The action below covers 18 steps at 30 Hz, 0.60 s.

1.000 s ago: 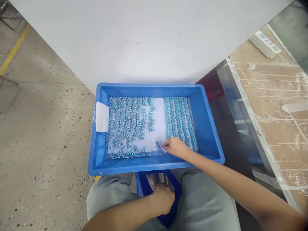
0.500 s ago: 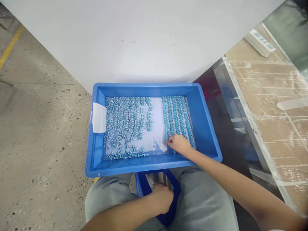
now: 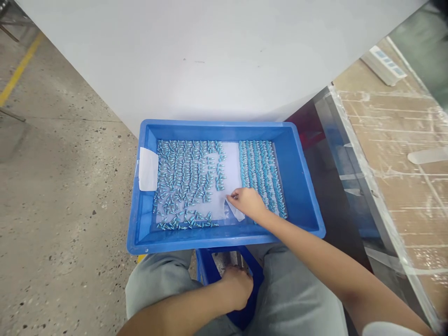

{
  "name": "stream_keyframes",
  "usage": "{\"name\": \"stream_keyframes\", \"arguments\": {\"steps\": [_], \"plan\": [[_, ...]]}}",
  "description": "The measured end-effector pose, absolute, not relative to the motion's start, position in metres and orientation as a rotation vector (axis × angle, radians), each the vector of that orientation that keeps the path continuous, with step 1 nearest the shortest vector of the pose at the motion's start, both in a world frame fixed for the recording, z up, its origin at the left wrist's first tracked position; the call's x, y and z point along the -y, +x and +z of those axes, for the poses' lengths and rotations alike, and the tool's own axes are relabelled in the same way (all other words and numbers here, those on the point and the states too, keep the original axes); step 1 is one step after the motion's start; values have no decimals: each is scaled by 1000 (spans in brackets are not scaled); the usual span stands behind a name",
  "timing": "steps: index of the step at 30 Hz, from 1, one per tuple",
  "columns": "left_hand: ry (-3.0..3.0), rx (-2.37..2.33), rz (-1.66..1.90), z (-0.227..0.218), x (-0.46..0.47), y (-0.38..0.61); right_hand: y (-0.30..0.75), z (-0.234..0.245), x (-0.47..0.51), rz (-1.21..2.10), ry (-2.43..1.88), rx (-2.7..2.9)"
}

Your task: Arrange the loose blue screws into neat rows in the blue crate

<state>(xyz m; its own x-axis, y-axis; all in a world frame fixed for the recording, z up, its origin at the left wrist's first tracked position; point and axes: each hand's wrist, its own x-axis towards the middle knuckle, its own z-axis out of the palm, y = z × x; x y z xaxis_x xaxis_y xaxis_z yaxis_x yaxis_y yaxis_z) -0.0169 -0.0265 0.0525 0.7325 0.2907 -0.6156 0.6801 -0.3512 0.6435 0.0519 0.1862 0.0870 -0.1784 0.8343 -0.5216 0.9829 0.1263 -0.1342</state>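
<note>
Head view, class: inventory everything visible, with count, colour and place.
Tray: one, blue, centre
Small parts: many, teal and silvery, inside tray
Sheet: count unclear, white, tray floor
Flap: one, whitish, tray's near side
Label: one, white, tray's left wall
Frame: one, dark blue, between legs
Panel: one, white, beyond tray
Floor: one, greyish, left
Yellow marks: two, yellow, floor
Cardboard: count unclear, brown, right
Pale objects: two, whitish, on cardboard
Red object: one, red, right of tray
Legs: two, grey-green trousers, bottom
Left hand: one, bare, by frame
Right hand: one, bare, over tray
</note>
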Motion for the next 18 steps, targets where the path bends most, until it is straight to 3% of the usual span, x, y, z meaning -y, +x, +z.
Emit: {"name": "stream_keyframes", "arguments": {"steps": [10, 18], "plan": [[1960, -746, -467, 47, 30, -16, 12, 58, -206, -700, 1817, -2135], [1990, -722, -508, 45, 31, -17, 64, 85, -186, -966, 1613, -2161]]}}
